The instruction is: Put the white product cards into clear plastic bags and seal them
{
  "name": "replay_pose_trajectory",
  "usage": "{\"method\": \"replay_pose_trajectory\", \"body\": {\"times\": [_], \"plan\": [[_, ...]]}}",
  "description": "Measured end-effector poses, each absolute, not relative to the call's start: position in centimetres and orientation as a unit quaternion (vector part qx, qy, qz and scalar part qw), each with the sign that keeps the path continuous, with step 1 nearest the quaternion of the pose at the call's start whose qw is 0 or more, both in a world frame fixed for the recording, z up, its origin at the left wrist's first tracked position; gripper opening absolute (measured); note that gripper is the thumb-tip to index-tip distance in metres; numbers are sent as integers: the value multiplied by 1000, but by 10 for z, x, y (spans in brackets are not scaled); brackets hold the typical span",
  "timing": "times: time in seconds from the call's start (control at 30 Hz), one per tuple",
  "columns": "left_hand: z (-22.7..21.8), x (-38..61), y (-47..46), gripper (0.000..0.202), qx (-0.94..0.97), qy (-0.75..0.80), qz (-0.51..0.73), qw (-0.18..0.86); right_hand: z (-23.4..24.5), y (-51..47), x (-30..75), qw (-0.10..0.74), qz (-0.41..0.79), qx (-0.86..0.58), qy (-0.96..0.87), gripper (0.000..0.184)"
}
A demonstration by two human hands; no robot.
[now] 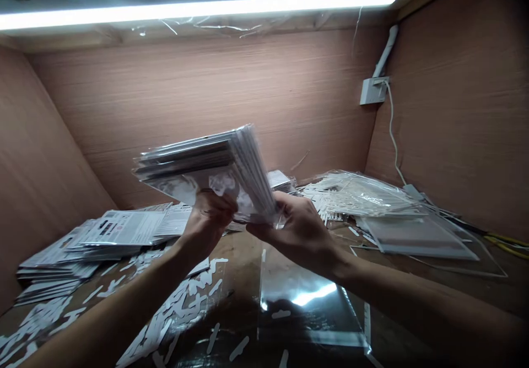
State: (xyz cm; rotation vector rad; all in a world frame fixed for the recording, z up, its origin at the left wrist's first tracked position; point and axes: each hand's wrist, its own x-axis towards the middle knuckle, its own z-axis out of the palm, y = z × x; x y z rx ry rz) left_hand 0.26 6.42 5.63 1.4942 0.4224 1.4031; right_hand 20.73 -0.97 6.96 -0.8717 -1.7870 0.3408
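The left hand (210, 211) and right hand (300, 227) curl closed around a stack of glossy plastic-sleeved white cards (198, 167) above the brown wooden surface (243, 258) middle (apparently gathering; slippery sleeves need even grip).

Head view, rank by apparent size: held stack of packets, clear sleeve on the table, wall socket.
1. held stack of packets, though it is nearest the camera
2. clear sleeve, close to the stack in area, so these two are unsure
3. wall socket, plainly smallest
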Motion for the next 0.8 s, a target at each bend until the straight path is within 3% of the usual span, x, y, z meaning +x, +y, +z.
{"method": "replay_pose_trajectory", "body": {"times": [0.2,0.43,0.6,0.8], "plan": [[44,5,57,25,639,218,551,491,77,-3,217,542,179,-363,-737,40],[67,1,46,43,640,230,562,471,77,3,226,503,190,-367,-759,29],[105,-15,30,85,622,103,660,408,74,9,233,481,202,-390,-759,34],[100,-25,35,48,698,115,648,280,76,5,241,473,168,-370,-781,48]]}}
